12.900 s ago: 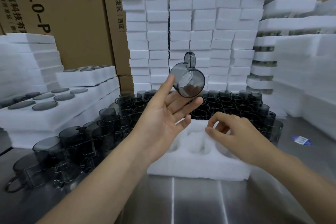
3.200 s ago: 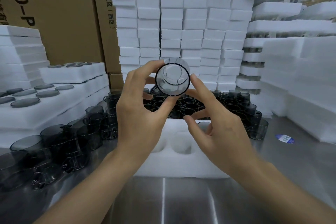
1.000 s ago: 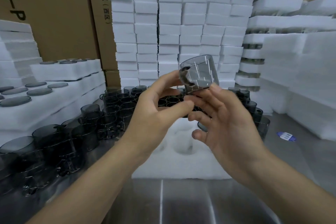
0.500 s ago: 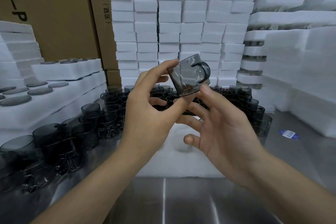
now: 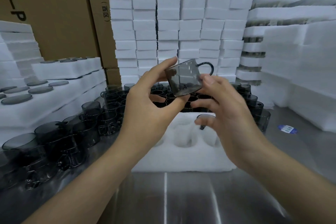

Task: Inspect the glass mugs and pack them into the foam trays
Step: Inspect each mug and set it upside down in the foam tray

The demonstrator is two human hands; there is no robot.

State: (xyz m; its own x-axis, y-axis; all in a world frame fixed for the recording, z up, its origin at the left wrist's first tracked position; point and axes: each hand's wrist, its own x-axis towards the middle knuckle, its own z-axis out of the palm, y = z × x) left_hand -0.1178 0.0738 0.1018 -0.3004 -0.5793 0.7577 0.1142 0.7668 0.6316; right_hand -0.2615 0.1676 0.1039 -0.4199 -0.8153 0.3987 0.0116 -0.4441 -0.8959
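A smoky grey glass mug (image 5: 183,78) is held up in front of me, nearly upright, its handle pointing right. My left hand (image 5: 147,107) pinches it between the forefinger at the rim and the thumb under the base. My right hand (image 5: 223,107) touches the mug's right side with thumb and fingertips. Below the hands lies a white foam tray (image 5: 183,158) with round pockets. One mug (image 5: 205,118) sits in its far right pocket, partly hidden by my right hand.
Many grey mugs (image 5: 112,100) crowd the steel table (image 5: 181,198) behind and left of the tray. Filled foam trays (image 5: 54,96) stack at the left, foam blocks (image 5: 172,23) behind, more foam (image 5: 300,60) at the right. A blue sticker (image 5: 287,129) lies on the table.
The mug has turned in my hands from tilted to nearly upright, its handle swinging to the right. My right thumb has moved up onto the mug's side.
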